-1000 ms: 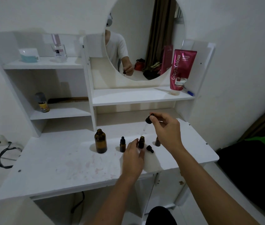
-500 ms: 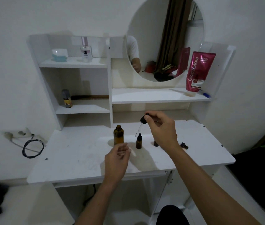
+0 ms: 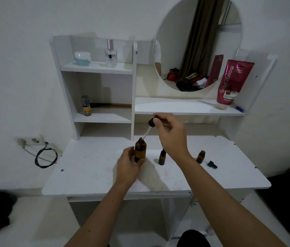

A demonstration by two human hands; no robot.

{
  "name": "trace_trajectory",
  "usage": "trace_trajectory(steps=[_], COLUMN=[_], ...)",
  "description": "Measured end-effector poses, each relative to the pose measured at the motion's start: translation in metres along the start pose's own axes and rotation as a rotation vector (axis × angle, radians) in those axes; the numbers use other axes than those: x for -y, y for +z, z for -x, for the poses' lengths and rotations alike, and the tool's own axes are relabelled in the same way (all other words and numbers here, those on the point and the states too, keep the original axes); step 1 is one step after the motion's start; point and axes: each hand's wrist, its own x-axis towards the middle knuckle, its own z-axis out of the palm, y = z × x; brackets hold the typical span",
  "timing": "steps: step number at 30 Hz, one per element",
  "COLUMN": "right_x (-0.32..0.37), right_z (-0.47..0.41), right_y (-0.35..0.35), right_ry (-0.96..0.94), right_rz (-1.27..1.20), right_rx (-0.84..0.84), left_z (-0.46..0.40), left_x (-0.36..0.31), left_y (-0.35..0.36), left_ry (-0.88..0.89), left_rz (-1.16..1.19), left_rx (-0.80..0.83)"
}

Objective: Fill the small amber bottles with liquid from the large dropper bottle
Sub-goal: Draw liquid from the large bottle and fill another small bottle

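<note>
White vanity desk (image 3: 90,177) fills the middle of the frame, round mirror (image 3: 211,24) up top right above its shelves. Pink Glad2Glow tube (image 3: 233,82) leans at the right end of the long shelf. Centre frame now: the left hand (image 3: 128,168) curls its fingers round the large amber bottle (image 3: 140,150), which stands upright on the desktop with its mouth uncovered. Just above and to the right, the right hand (image 3: 171,134) pinches the black bulb of the dropper (image 3: 150,124) between thumb and forefinger, the glass pipette slanting down-left, its tip right at the bottle's mouth. Right of centre, a capped small amber bottle (image 3: 162,157) stands partly behind the right wrist. Further right, an uncapped small amber bottle (image 3: 200,156), and just beside it a loose black dropper cap (image 3: 212,164) lying on its side.
</note>
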Motion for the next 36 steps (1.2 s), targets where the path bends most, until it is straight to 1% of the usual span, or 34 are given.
trace_trajectory(steps=[4,10,25,30,36], right_x=[-0.002,-0.004,-0.012,-0.018,-0.033], right_z=[-0.006,-0.010,-0.016,-0.011,-0.004], right_y=[0.002,0.006,0.002,0.007,0.021], right_ry=[-0.005,-0.008,-0.026,-0.030,-0.021], right_rz=[0.008,0.002,0.079,0.123,0.225], right_rx=[-0.007,0.000,0.001,0.049,0.179], left_z=[-0.001,-0.002,-0.001,-0.002,0.000], left_x=[0.006,0.009,0.014,0.014,0.012], left_y=[0.002,0.002,0.005,0.005,0.004], left_ry=[0.044,0.069,0.049,0.069,0.077], left_rz=[-0.042,-0.053,-0.087,-0.092,-0.086], left_rx=[-0.025,-0.018,-0.018,-0.025,-0.029])
